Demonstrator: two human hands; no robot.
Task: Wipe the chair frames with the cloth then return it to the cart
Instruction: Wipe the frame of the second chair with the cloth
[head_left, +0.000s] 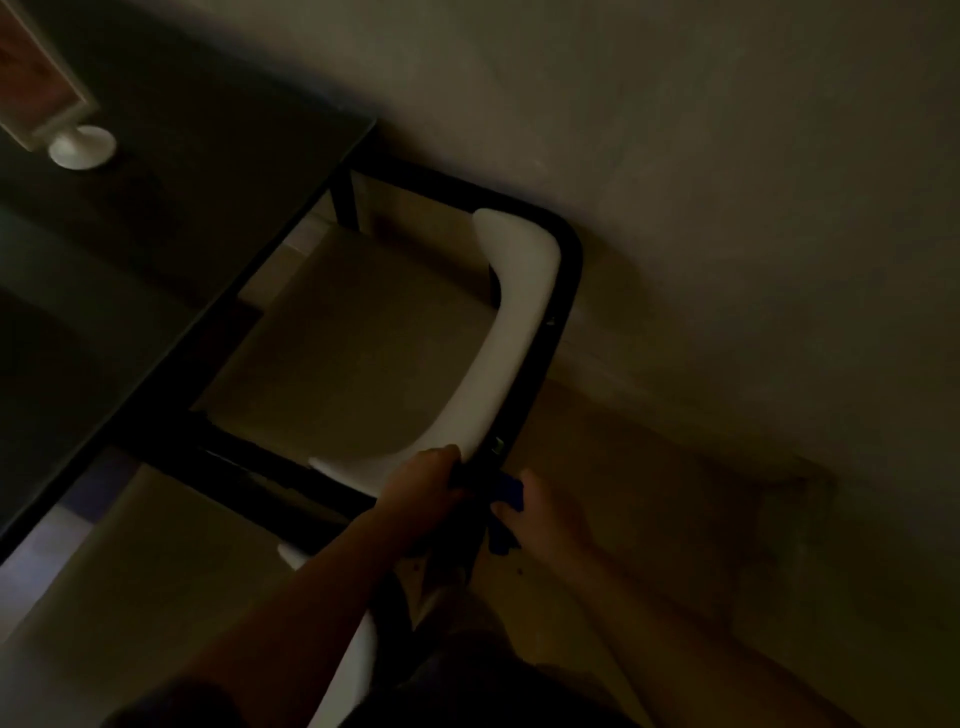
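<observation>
A chair with a pale seat, a white curved backrest (519, 322) and a black frame (563, 291) is tucked under a dark table. My right hand (540, 514) presses a dark blue cloth (506, 499) against the near corner of the black frame. My left hand (426, 483) is closed around the same frame corner, just left of the cloth. A second chair (156, 571) with a pale seat stands nearer, at the lower left. The scene is very dim.
The dark glass table (171, 218) fills the left side, with a framed stand on a white round base (82, 147) on it. Pale floor lies to the right. No cart is in view.
</observation>
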